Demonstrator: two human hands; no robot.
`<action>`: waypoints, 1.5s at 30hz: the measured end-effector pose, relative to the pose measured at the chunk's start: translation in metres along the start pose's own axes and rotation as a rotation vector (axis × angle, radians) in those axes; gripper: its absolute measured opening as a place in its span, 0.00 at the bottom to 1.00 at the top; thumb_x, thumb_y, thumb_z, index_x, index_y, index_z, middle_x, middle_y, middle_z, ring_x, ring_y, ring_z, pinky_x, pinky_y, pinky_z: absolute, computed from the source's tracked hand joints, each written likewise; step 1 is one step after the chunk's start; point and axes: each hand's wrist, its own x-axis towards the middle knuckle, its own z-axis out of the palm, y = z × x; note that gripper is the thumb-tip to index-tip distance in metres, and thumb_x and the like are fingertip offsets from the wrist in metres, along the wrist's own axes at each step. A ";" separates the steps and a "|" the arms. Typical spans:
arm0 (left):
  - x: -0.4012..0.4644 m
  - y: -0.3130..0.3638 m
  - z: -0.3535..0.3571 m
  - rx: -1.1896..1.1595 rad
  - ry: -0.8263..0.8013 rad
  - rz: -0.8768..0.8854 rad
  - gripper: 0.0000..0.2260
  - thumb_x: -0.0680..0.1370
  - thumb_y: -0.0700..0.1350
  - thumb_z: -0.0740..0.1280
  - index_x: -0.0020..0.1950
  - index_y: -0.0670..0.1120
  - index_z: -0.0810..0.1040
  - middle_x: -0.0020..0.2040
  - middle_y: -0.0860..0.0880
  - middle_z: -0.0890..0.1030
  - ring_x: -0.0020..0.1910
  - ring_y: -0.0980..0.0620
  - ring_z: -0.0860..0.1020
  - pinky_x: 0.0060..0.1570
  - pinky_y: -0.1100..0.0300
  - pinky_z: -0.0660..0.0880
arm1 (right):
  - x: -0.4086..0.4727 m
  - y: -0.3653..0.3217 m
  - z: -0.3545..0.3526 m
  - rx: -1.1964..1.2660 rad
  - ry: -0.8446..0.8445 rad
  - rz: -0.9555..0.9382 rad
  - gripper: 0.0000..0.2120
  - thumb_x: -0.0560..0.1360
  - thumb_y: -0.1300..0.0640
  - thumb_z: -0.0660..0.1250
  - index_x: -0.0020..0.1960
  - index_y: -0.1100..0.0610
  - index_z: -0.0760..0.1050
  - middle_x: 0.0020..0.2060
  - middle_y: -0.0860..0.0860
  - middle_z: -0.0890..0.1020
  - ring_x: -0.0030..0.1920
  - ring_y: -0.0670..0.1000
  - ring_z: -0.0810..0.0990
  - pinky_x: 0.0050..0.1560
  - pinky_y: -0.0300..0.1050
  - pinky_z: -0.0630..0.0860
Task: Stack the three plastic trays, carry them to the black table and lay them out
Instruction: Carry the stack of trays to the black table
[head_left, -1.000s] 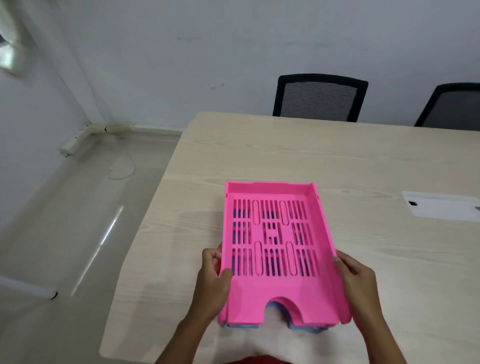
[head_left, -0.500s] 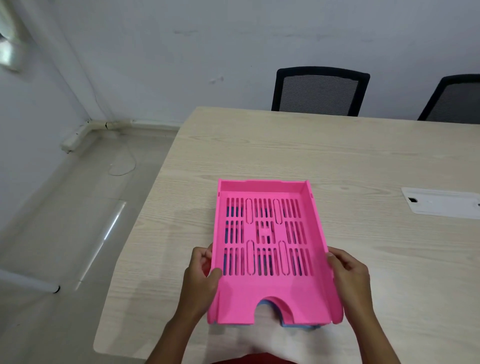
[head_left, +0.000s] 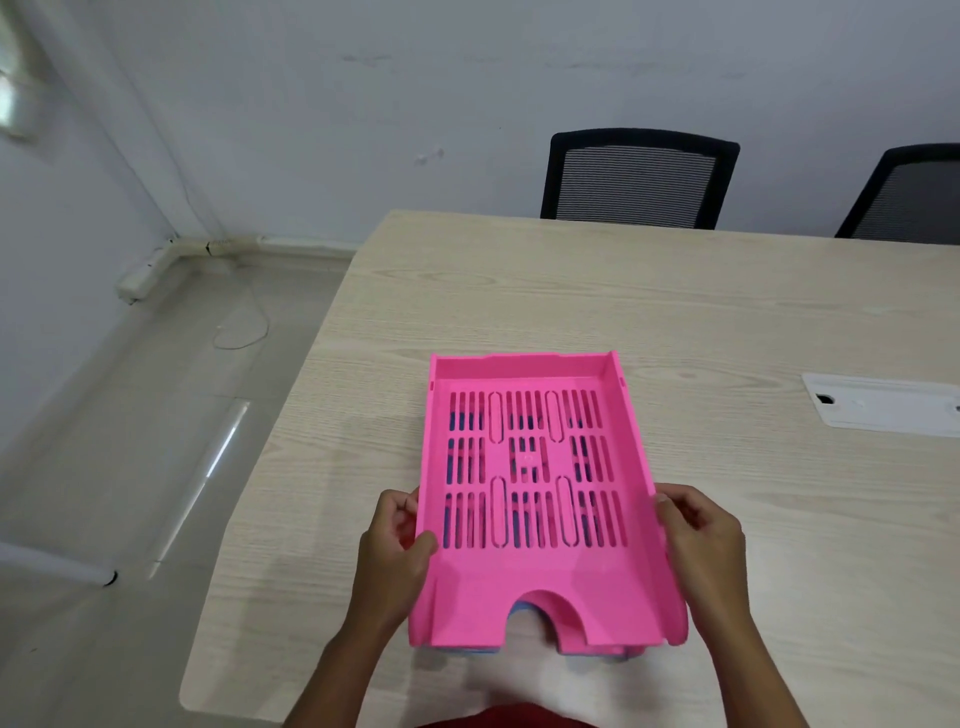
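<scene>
Two hands grip a pink tray on the pale wooden table: left hand curled round its left wall, right hand clasping the right. Blue tray edges peek beneath it.

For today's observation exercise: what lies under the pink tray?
Under the pink tray a blue tray shows through the slots and along the near edge. How many trays lie beneath is hidden by the pink one.
</scene>
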 end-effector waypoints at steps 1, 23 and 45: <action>0.000 0.000 0.001 0.006 -0.004 -0.002 0.10 0.73 0.30 0.65 0.47 0.44 0.70 0.43 0.56 0.83 0.40 0.58 0.82 0.40 0.52 0.79 | 0.000 0.001 -0.001 -0.001 0.003 -0.003 0.10 0.77 0.64 0.66 0.44 0.53 0.84 0.38 0.41 0.86 0.36 0.37 0.81 0.40 0.42 0.74; -0.009 0.011 0.008 -0.001 -0.003 0.012 0.19 0.76 0.32 0.63 0.59 0.54 0.72 0.51 0.57 0.83 0.48 0.65 0.82 0.45 0.60 0.81 | -0.005 0.017 -0.005 0.039 0.022 -0.015 0.06 0.77 0.60 0.71 0.46 0.51 0.84 0.40 0.47 0.87 0.43 0.51 0.86 0.45 0.51 0.81; -0.005 0.014 0.008 0.038 0.018 0.070 0.20 0.75 0.32 0.65 0.60 0.54 0.72 0.53 0.59 0.81 0.54 0.65 0.80 0.56 0.55 0.80 | -0.003 0.035 0.007 0.075 0.051 0.024 0.06 0.77 0.63 0.69 0.47 0.54 0.83 0.43 0.51 0.87 0.46 0.55 0.85 0.47 0.51 0.81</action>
